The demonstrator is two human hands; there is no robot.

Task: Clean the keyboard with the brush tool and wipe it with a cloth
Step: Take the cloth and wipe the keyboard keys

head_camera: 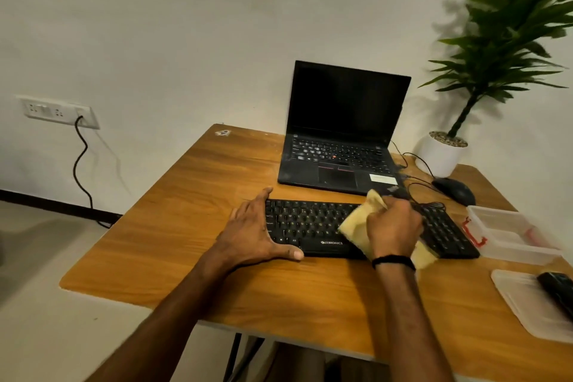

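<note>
**Wiping stage.** The right hand grips a soft pale-yellow cloth. Its fingers are curled round a bunched fold, and it presses the cloth on the middle-right keys of the flat black plastic keyboard. The keyboard lies near the front of the brown wood-grain table, just in front of an open black laptop. The left hand braces the keyboard's left end. Its fingers are straight and spread along the side, its thumb is laid against the front edge, and it grips nothing.

**To do the step well, as I judge it from here:**
- Hold the brace firm so the light board does not slide.
- Draw the cloth along the key rows from end to end, with gentle pressure so no keycap lifts.
- Refold to a fresh face as the cloth soils.
- Carry the stroke over the right-hand block of keys, which lies near the rounded black mouse.

A clear plastic box and a clear flat lid stand at the right. A dark object lies on the lid at the picture's edge. I cannot tell whether it is the brush.
</note>
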